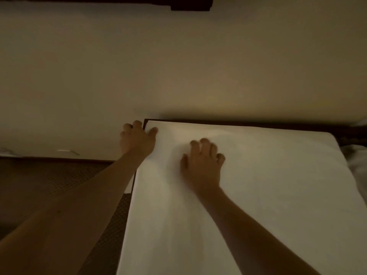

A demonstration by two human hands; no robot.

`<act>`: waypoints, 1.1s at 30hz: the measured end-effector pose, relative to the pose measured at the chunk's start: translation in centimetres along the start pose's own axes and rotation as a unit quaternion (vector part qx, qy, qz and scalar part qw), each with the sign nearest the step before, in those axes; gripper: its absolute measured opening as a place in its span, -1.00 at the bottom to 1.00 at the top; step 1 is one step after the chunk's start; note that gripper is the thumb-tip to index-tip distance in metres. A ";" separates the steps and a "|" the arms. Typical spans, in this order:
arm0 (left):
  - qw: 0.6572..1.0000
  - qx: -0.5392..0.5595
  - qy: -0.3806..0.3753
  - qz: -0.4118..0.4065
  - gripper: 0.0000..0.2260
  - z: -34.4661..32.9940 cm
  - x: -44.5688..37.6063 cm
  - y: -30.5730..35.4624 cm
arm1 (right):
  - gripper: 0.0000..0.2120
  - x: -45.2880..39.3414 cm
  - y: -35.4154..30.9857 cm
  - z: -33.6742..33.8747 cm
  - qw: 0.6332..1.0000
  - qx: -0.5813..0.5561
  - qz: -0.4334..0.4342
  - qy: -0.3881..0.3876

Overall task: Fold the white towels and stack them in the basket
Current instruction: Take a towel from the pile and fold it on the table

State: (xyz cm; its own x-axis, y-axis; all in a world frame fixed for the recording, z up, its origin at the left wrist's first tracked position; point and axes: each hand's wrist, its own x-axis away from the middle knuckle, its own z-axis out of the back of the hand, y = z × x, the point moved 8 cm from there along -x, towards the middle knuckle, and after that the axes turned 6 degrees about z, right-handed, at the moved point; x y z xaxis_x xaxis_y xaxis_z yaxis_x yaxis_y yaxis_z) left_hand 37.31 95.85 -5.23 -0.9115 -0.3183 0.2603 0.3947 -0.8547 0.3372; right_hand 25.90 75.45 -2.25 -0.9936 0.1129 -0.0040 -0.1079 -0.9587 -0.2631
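A large white towel (258, 185) lies spread flat over a dark-edged surface, filling the lower right of the head view. My left hand (137, 139) grips the towel's far left corner, thumb on top and fingers curled over the edge. My right hand (202, 163) rests on the towel a little right of it, palm down with its fingers bent against the cloth. No basket is in view.
A plain pale wall (178, 66) rises just behind the surface. Dark patterned carpet (49, 185) lies to the left, below the wall's base. Rumpled white cloth (357, 155) shows at the far right edge. A dark object (190, 4) hangs at the top.
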 end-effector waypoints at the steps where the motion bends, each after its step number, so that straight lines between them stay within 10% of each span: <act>1: 0.999 0.034 -0.025 0.020 -0.41 -0.1 -1.0 -0.3 | -0.61 0.8 -2.4 -0.1 1.000 -0.019 0.020 -0.010; 9: 0.989 0.082 -0.124 0.025 -0.58 0.0 -3.4 -0.8 | -0.36 2.7 -13.1 -4.1 0.965 -0.122 -0.038 -0.228; 20: 0.983 0.062 -0.167 0.041 -0.55 0.7 -1.5 -2.0 | -0.73 4.2 -15.1 -3.1 0.956 -0.159 -0.021 -0.247; 33: 0.978 0.201 -0.034 0.046 -0.68 11.5 -1.1 -3.1 | -0.88 3.1 -16.6 0.7 0.814 -0.550 -0.118 -0.147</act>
State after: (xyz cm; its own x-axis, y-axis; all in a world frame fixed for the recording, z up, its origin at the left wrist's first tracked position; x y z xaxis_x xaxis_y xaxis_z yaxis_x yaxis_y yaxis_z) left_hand 38.45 103.54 3.85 -0.8662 -0.3460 0.3606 0.4997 -0.5890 0.6351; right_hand 24.54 91.53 2.78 -0.9323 0.0384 0.3597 -0.3617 -0.0880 -0.9281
